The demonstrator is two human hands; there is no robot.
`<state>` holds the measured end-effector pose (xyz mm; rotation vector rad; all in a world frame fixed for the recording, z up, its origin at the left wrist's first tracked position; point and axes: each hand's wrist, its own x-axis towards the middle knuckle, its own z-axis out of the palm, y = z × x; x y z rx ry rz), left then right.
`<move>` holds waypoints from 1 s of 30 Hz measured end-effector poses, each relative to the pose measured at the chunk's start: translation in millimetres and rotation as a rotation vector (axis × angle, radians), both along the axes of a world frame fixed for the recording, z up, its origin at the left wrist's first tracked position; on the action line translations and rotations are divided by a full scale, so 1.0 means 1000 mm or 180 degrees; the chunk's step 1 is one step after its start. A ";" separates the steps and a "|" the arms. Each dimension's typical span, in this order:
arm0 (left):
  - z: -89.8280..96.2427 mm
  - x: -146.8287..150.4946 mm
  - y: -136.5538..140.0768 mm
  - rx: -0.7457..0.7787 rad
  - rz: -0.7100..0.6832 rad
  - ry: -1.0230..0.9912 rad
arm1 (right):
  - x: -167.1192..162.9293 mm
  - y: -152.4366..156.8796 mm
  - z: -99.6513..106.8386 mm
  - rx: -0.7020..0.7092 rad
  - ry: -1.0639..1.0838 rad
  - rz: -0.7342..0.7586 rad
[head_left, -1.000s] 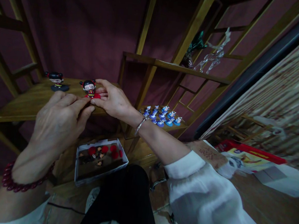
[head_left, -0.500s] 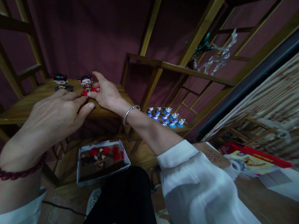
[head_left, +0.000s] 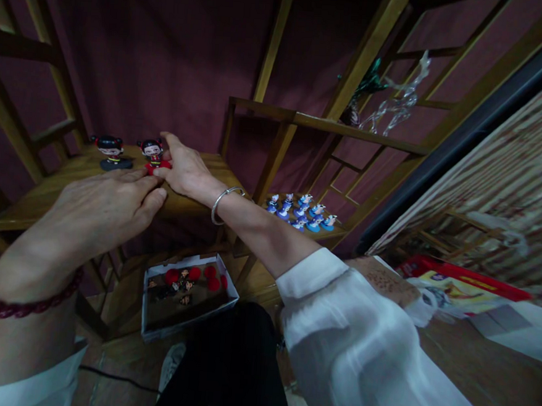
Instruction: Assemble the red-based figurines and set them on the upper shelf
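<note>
Two doll figurines with black hair buns stand upright on a wooden shelf [head_left: 39, 202]. One is the figurine on a dark round base [head_left: 110, 152], at the left. Beside it is the figurine on a red base [head_left: 152, 153]. My right hand [head_left: 184, 166] grips this red-based one from its right side, thumb at the base and fingers partly hidden behind it. My left hand [head_left: 106, 207] lies flat in front of the two, fingers stretched out and together, fingertips near the red base. Whether they touch it I cannot tell.
Below, a shallow white box [head_left: 188, 328] holds small figurines and red round pieces. Several blue and purple figurines [head_left: 301, 211] stand on a lower shelf at the right. A clear deer ornament [head_left: 396, 106] is on a higher shelf; a red and yellow package [head_left: 466, 291] lies far right.
My right hand and the red-based figurine have shifted slightly left, nearer the dark-based one. My left hand has moved a little down and left, uncovering more of the dark base.
</note>
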<state>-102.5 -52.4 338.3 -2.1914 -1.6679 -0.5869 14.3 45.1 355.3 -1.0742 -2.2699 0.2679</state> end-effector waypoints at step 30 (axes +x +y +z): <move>0.005 0.004 0.003 -0.0316 0.0433 0.0409 | -0.003 0.014 -0.006 -0.0205 0.0152 -0.0044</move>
